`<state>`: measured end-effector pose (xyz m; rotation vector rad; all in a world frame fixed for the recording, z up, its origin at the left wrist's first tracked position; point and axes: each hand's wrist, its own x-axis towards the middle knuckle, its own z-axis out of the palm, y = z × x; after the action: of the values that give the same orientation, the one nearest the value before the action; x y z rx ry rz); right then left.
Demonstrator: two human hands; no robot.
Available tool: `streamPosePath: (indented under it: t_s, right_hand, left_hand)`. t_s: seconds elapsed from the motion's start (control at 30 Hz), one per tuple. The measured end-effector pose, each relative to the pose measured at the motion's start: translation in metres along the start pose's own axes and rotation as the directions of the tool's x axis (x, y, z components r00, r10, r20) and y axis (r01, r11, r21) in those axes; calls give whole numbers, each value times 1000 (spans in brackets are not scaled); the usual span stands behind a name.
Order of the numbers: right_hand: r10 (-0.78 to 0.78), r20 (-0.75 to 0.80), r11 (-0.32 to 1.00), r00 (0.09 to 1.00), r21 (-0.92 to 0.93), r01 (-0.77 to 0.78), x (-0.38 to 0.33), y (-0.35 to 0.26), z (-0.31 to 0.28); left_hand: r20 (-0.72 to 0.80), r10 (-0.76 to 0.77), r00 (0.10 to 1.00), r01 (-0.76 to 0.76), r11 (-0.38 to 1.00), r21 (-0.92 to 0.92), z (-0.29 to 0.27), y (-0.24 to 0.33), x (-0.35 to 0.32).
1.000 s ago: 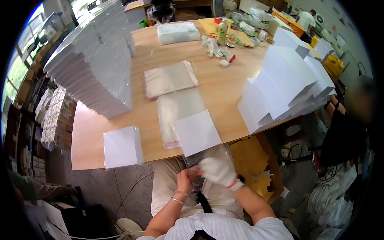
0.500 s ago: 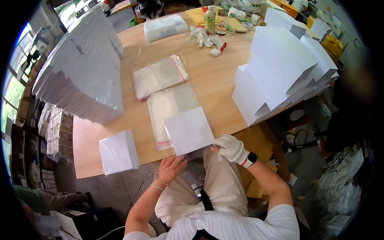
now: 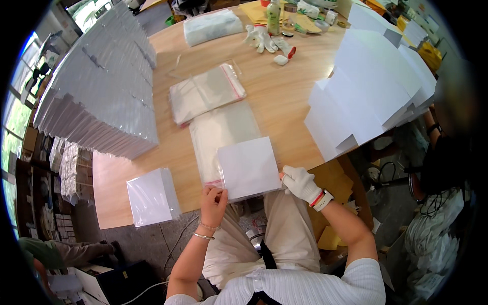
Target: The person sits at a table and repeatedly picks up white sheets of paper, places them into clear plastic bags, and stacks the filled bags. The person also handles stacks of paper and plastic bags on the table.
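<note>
Tabletop edge point(image 3: 152, 216) hides nothing; both hands point(image 3: 213, 199) grip white card point(image 3: 249, 168).

Two hands point(image 3: 213, 201) point(image 3: 301, 183), one bottle point(image 3: 273, 17), two people.

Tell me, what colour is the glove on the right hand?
White, with a red-orange band at the cuff; the glove shows in the head view.

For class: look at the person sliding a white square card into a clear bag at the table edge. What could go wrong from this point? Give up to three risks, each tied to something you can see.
1. The white card overhangs the table edge, held by the left hand and gloved right hand; it might slip off.
2. The clear bag is thin; its mouth may crease or tear.
3. The leaning pile of white sheets nearby could slide.
</note>
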<state>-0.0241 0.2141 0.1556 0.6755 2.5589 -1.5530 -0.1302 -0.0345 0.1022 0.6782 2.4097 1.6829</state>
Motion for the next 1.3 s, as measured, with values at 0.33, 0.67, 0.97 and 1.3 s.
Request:
streamPosePath:
  t_s: [0.33, 0.67, 0.97, 1.3]
  right_hand:
    - [-23, -119, 1000, 993, -8, 22, 0, 10, 11]
    - [-89, -210, 818, 974, -573, -49, 6, -1, 15]
    - [178, -16, 878, 984, 454, -152, -8, 3, 22]
    - [-403, -35, 891, 914, 215, 401, -16, -62, 84]
  left_hand:
    - [94, -140, 986, 122, 978, 171, -2, 6, 10]
    - [115, -63, 991, -5, 858, 513, -1, -5, 25]
    - [98, -227, 969, 228, 974, 3, 6, -1, 9]
    - [73, -308, 949, 308, 951, 6, -130, 67, -13]
